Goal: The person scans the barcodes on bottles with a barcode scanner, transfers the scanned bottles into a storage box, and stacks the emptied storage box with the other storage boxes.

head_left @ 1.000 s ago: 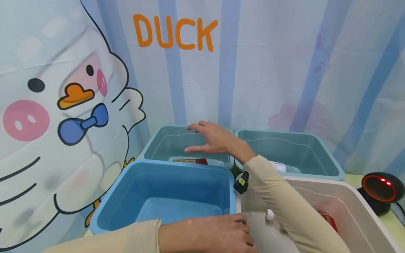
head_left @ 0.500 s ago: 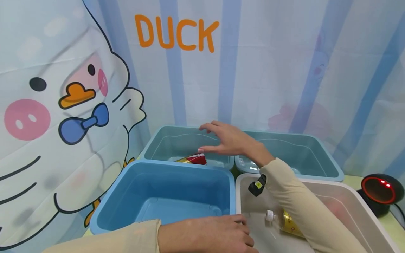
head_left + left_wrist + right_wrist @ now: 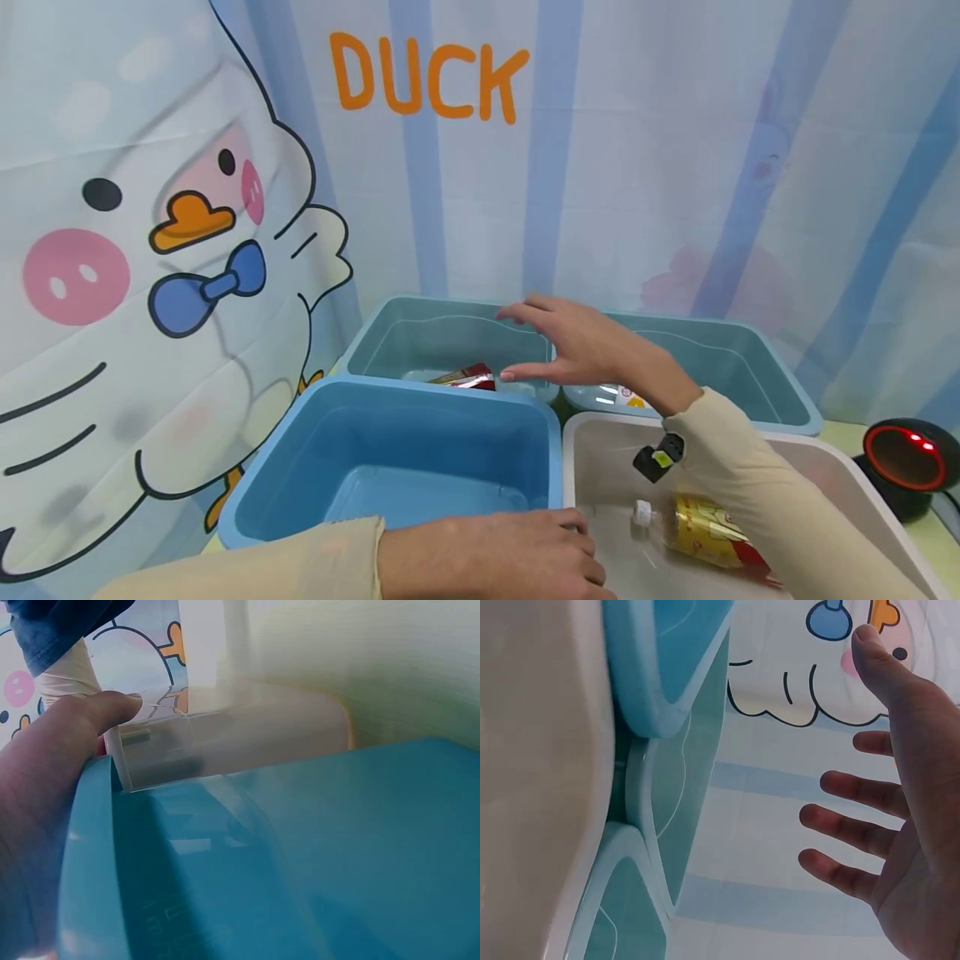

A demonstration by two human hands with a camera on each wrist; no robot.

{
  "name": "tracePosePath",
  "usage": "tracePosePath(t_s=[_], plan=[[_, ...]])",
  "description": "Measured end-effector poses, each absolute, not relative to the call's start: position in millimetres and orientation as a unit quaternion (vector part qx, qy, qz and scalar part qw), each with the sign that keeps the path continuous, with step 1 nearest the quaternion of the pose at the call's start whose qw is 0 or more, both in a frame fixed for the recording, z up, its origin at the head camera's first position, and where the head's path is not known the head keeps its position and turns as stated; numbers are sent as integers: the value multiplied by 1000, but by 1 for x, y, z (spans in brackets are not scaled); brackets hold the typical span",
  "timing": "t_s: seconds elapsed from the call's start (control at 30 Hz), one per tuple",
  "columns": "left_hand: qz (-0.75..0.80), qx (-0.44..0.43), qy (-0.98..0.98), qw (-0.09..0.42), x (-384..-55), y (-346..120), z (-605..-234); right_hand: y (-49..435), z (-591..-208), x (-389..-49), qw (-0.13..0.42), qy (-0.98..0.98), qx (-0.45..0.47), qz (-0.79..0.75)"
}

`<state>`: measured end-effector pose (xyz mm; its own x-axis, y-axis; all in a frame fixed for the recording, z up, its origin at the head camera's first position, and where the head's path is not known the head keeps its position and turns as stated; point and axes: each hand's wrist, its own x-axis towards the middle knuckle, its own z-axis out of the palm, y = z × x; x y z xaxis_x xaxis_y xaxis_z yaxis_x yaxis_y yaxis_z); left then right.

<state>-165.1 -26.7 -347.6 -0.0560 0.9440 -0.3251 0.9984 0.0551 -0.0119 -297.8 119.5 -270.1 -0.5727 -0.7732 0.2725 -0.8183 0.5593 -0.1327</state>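
My right hand (image 3: 588,346) hovers over the two back teal bins with thumb and fingers spread, holding nothing; the right wrist view also shows this hand (image 3: 907,817) with fingers apart. Below its thumb, a red and gold packet (image 3: 472,377) lies in the back left teal bin (image 3: 450,321), partly hidden by the blue bin's rim. My left hand (image 3: 495,554) rests at the near right corner of the blue bin (image 3: 442,392), fingers bent loosely over the edge. In the left wrist view its thumb (image 3: 112,711) lies above the blue rim.
A bottle with a gold label and white cap (image 3: 705,531) lies in the beige bin (image 3: 611,467), under my right forearm. The back right teal bin (image 3: 697,358) holds a clear item with a label (image 3: 630,398). A black device with red lights (image 3: 903,467) stands at right.
My right hand has moved right, away from above the packet, which has shifted and turned in its bin. More of the bottle shows as the forearm moved. My left hand stays put.
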Motion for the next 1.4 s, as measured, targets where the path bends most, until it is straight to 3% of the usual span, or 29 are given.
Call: tracePosePath(t_s=[0.93,1.2,1.4], plan=[[-116,685,713,94,-163,-27,-347,191,-302,-240,86,-869,481,79],[-106,682,718,93,-163,-28,-346,206,-314,-227,32,-883,457,100],[-103,677,723,91,-163,-27,-348,211,-325,-221,-40,-890,446,87]])
